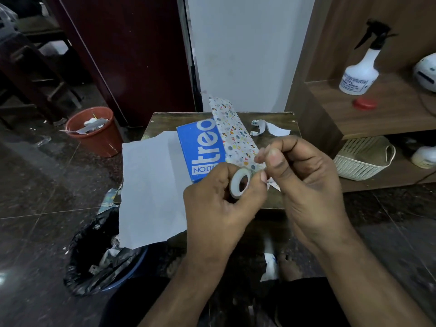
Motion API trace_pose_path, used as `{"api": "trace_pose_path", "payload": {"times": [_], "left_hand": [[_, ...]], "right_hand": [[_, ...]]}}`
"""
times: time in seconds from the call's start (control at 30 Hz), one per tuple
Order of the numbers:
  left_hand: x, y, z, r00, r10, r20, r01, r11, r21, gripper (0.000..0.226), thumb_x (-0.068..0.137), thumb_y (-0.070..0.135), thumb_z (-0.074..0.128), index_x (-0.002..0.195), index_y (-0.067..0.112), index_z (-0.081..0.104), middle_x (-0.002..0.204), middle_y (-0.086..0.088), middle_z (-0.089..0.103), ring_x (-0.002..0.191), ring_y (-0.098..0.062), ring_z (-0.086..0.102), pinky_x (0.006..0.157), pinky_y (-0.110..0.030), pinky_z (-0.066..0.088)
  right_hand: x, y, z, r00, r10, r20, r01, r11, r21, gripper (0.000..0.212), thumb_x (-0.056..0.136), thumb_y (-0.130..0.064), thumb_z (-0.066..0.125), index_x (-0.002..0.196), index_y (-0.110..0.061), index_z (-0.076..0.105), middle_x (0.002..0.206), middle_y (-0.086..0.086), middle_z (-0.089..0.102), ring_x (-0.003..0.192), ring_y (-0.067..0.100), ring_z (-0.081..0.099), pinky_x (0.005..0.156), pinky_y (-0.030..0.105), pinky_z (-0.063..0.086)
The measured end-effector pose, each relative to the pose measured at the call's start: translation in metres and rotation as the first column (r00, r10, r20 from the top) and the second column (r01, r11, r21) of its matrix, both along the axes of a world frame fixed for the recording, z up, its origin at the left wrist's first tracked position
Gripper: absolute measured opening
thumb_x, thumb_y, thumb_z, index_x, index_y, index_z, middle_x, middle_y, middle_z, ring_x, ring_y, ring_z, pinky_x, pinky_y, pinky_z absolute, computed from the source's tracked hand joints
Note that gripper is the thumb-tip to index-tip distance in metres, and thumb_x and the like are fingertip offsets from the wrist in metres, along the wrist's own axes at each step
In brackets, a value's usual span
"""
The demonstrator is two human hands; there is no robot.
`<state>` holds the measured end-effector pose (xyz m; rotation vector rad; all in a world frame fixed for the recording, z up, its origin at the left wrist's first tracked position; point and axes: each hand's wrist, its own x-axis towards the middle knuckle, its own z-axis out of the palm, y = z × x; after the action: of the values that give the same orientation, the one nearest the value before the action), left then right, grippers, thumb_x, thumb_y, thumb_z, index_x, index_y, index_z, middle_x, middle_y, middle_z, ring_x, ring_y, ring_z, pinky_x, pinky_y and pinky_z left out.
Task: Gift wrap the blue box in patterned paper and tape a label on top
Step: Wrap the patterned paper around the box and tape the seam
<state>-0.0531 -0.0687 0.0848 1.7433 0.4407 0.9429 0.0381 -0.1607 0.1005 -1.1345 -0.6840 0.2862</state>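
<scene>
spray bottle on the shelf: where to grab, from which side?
Grip the spray bottle round its narrow neck just under the black trigger head, coming from the open front of the shelf. It stands upright, the neck is the slimmest part, and the wider white body below would likely need a broader grip. The red lid lies in front of its base, so come in above that.

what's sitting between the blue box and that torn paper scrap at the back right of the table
In the head view, the folded-up flap of patterned paper stands between the blue box and the torn paper scrap, hugging the box's right side.
</scene>
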Motion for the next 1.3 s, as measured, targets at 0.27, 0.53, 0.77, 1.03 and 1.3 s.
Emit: {"api": "trace_pose_path", "payload": {"times": [0.27,0.53,0.77,1.03,1.3], "left_hand": [[0.0,-0.014,0.0,0.999,-0.022,0.047,0.026,0.995,-0.091,0.026,0.09,0.035,0.07,0.111,0.02,0.064,0.099,0.003,0.075,0.093,-0.019,0.073,0.079,-0.039,0.059],[-0.001,-0.015,0.002,0.988,-0.15,0.039,0.154,0.976,-0.153,0.048,0.095,0.024,0.066,0.135,0.045,0.05,0.105,0.006,0.077,0.094,-0.018,0.075,0.081,-0.042,0.062],[0.002,-0.019,0.003,0.975,-0.206,0.082,0.219,0.95,-0.222,0.039,0.099,0.016,0.065,0.126,0.042,0.055,0.104,0.001,0.073,0.086,-0.022,0.074,0.062,-0.025,0.051],[0.011,-0.012,-0.01,0.971,-0.237,-0.006,0.221,0.914,-0.34,0.023,0.101,0.009,0.063,0.114,0.027,0.069,0.112,0.009,0.078,0.088,-0.021,0.073,0.049,-0.03,0.051],[0.026,-0.018,-0.027,0.952,-0.301,-0.057,0.259,0.89,-0.375,0.027,0.096,0.011,0.072,0.121,0.023,0.07,0.115,0.014,0.077,0.1,-0.014,0.075,0.058,-0.029,0.06]], "right_hand": [[-0.006,-0.008,0.012,1.0,-0.005,-0.03,0.002,0.997,-0.082,0.007,0.094,-0.011,0.066,0.089,-0.007,0.065,0.079,0.001,0.07,0.083,0.023,0.075,0.074,0.033,0.06],[-0.002,-0.008,0.008,0.984,-0.162,0.071,0.175,0.948,-0.266,0.009,0.097,-0.013,0.071,0.088,-0.015,0.071,0.077,-0.01,0.069,0.067,0.007,0.066,0.057,0.023,0.052],[0.006,-0.01,0.003,0.974,-0.219,0.049,0.223,0.927,-0.301,0.008,0.095,-0.018,0.073,0.088,-0.021,0.076,0.086,-0.009,0.074,0.076,0.009,0.065,0.064,0.03,0.047],[0.046,-0.033,-0.014,0.897,-0.369,0.242,0.441,0.737,-0.511,0.016,0.103,-0.03,0.062,0.102,-0.027,0.077,0.091,-0.013,0.075,0.077,0.008,0.069,0.064,0.024,0.05],[0.071,-0.058,-0.056,0.931,0.049,0.362,0.356,0.109,-0.928,0.012,0.095,-0.026,0.068,0.09,-0.02,0.077,0.089,0.006,0.072,0.091,0.027,0.066,0.075,0.033,0.051]]}}
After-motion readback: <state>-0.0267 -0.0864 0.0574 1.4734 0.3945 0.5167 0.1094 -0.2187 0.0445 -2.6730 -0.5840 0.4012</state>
